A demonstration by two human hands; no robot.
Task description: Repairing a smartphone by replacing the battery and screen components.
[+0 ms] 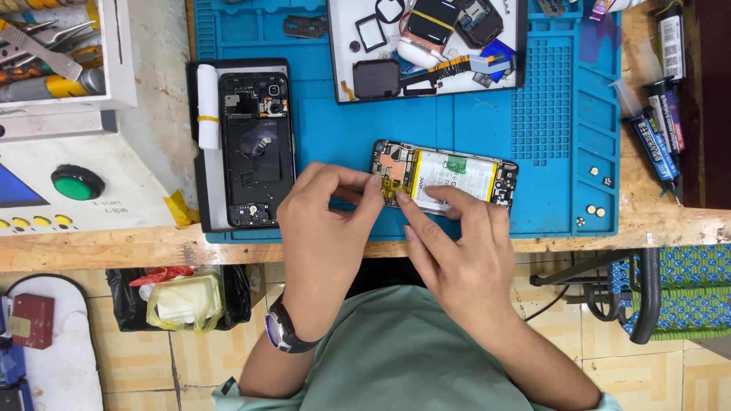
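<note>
bright, even light — sharp; soft shadows

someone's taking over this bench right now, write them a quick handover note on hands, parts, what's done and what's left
Left hand: fingertips pinched at the yellow flex strip on the opened phone, beside its white battery.
Right hand: index finger pressing on the phone next to the same strip, grip empty.
Parts: phone lies on the blue mat; a black back housing sits in a tray at left; loose parts in the white tray above; small screws on the mat at right.
Done: phone is open, back removed.
Left: phone not reassembled; whether the strip is seated cannot be told.
</note>
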